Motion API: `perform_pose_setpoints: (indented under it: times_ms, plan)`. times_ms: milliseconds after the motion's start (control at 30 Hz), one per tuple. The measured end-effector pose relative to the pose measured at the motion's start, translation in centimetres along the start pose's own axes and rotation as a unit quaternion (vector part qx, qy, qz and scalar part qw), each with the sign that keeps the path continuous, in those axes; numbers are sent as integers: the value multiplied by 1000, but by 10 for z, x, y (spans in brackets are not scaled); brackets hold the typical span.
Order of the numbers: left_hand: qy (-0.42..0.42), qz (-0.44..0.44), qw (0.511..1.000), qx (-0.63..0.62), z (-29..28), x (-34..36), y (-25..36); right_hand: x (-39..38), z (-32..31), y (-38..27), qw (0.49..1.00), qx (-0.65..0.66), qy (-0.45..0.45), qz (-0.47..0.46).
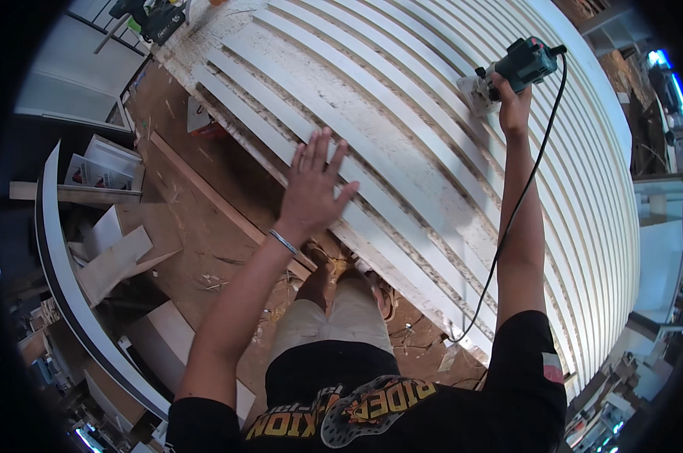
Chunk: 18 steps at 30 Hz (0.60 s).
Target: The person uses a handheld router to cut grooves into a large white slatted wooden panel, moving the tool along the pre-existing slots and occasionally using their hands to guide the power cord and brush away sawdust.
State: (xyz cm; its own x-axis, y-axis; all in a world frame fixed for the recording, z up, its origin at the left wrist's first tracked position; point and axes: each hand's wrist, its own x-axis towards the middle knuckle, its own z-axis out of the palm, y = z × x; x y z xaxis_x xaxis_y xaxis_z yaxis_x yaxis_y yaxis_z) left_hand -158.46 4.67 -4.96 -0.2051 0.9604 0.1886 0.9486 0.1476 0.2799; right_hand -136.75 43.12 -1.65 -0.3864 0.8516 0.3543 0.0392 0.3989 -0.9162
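Note:
My right hand [514, 106] is wrapped round a green trim router [529, 65], whose base sits on the white slats at the upper right. The router's black cord [536, 170] loops down beside my right forearm. Nearer the edge, my left hand [315, 181] lies with fingers stretched out over the white slats [260, 124], holding nothing. Long white strips run side by side across the work surface, with narrow brownish gaps between them.
Another dark power tool [162, 23] stands at the far left corner of the surface. Below it, a long wooden strip [205, 185] lies on the dusty floor. Offcut boards [122, 249] and a curved white edge panel [62, 260] are at the left.

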Motion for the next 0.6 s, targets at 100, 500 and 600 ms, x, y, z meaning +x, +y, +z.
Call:
perform_pose_setpoints:
  times_ms: [100, 500, 600]
  plan:
    - [-23, -19, 999, -23, -4, -2, -5, 17, 50, -2, 999, 29, 18, 39]
    - [-113, -46, 986, -110, -20, 7, -10, 121, 214, 1, 998, 52, -26, 15]
    - [-135, -38, 980, -142, -24, 8, -13, 149, 256, -1, 999, 30, -30, 5]
